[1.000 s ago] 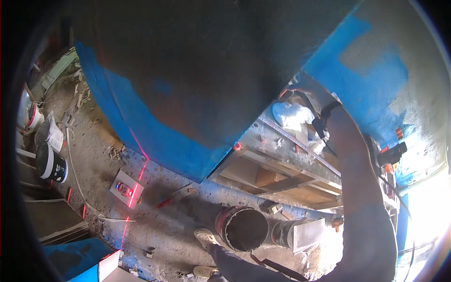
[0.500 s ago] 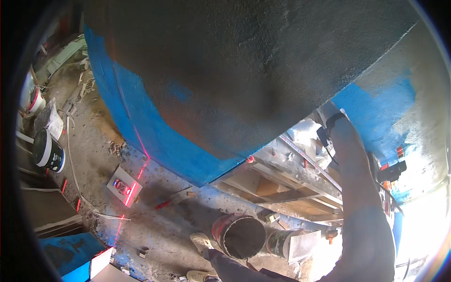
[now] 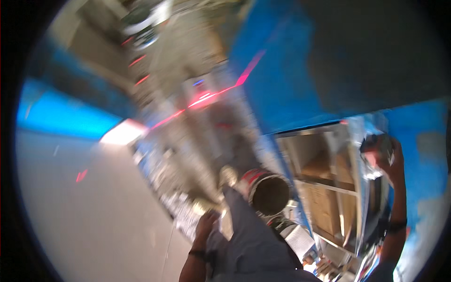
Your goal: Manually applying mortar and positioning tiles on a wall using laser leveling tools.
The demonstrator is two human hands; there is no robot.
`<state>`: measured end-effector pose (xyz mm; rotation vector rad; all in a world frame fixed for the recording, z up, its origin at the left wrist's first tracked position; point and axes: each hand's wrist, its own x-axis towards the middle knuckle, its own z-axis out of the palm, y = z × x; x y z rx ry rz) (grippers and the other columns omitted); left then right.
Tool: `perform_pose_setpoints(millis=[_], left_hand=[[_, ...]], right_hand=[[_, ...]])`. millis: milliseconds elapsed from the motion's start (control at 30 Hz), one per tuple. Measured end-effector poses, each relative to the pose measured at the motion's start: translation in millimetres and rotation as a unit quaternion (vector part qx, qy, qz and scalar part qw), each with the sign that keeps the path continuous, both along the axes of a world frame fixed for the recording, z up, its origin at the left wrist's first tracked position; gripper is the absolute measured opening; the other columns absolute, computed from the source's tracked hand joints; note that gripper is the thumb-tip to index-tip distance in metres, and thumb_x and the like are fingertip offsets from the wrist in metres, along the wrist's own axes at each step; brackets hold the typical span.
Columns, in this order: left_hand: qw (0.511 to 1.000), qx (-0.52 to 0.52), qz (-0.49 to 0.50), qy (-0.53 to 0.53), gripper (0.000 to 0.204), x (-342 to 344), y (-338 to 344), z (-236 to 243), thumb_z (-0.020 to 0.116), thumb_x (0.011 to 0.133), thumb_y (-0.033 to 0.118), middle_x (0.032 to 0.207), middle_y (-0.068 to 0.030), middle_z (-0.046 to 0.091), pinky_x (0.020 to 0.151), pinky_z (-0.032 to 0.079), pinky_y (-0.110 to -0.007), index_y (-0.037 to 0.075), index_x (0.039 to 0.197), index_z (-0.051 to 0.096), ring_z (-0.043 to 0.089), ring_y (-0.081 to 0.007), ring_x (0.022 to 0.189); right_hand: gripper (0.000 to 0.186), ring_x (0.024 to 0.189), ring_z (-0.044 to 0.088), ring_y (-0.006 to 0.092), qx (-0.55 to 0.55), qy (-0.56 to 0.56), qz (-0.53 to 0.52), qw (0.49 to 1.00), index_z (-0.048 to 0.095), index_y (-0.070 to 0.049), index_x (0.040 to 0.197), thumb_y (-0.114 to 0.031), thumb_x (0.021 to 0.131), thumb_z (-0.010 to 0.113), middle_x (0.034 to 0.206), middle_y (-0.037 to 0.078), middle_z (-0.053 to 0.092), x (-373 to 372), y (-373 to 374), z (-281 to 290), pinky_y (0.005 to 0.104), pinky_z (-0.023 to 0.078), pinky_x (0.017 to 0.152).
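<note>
My right hand (image 3: 393,162) is closed round a dark, rounded thing with a pinkish-red patch (image 3: 376,150). It is too blurred to name. The hand is above a shelf frame (image 3: 345,185) littered with tools, beside the blue-coated wall (image 3: 420,141). Low in the view, my left hand (image 3: 206,224) hangs next to my trouser leg, over the floor. Motion smears its fingers, and I can see nothing held in it.
A bucket (image 3: 270,192) of grey material stands by my shoes, with a smaller container (image 3: 298,239) beside it. A laser level (image 3: 201,96) casts red lines over the floor. A large pale board (image 3: 94,202) fills the left side. Grey coating (image 3: 385,56) covers part of the blue surface.
My view has swung left, smearing the picture. The right hand, earlier reaching in behind the wall edge, now shows with the dark rounded thing. My left hand has come into sight.
</note>
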<state>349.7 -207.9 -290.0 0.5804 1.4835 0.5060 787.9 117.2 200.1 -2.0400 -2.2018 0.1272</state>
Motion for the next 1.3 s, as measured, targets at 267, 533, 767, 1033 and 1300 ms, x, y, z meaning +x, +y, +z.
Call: perform_pose_setpoints(millis=[267,533,767,1033,1300], left_hand=[[0.94,0.141,0.286,-0.125,0.05,-86,2,91,0.065,0.092,0.032,0.114,-0.0125,0.06,0.087,0.048,-0.032,-0.002,0.126,0.048,0.058,-0.019,0.103],[0.894,0.155,0.398,-0.138,0.124,-155,-11,102,0.089,0.065,0.028,0.143,-0.0173,0.041,0.106,0.042,-0.039,0.005,0.154,0.006,0.046,-0.0269,0.129],[0.848,0.217,0.451,-0.176,0.128,-196,14,113,0.089,0.057,0.009,0.144,-0.0177,0.04,0.104,0.045,-0.039,0.008,0.154,0.005,0.048,-0.0283,0.129],[0.854,0.125,0.468,-0.188,0.136,-246,74,104,0.094,0.051,0.019,0.143,-0.018,0.043,0.107,0.043,-0.04,0.008,0.154,0.006,0.046,-0.0289,0.131],[0.929,0.039,0.327,-0.167,0.131,-321,81,-18,0.093,0.052,0.021,0.142,-0.021,0.043,0.107,0.041,-0.041,0.006,0.154,0.012,0.048,-0.0306,0.128]], right_hand=[[0.081,0.12,0.049,0.0359,-0.209,0.229,0.374,0.874,0.043,-0.002,0.131,-0.023,0.065,0.084,0.125,0.019,0.05,-326,-121,-253,0.0448,0.04,0.102],[0.085,0.116,0.05,0.0395,-0.118,0.187,0.563,0.797,0.044,0.0,0.129,-0.024,0.058,0.085,0.122,0.02,0.05,-479,-188,-346,0.0479,0.044,0.1],[0.083,0.122,0.049,0.0365,-0.171,0.2,0.595,0.759,0.043,-0.001,0.131,-0.029,0.064,0.084,0.128,0.02,0.05,-507,-151,-335,0.047,0.041,0.105],[0.088,0.124,0.049,0.0384,-0.299,0.267,0.458,0.794,0.042,-0.001,0.135,-0.043,0.07,0.082,0.133,0.021,0.05,-523,-72,-367,0.0447,0.042,0.104],[0.078,0.116,0.058,0.0338,-0.52,0.239,0.326,0.752,0.048,-0.001,0.132,-0.047,0.076,0.078,0.123,0.021,0.06,-578,-30,-515,0.0405,0.046,0.097]])
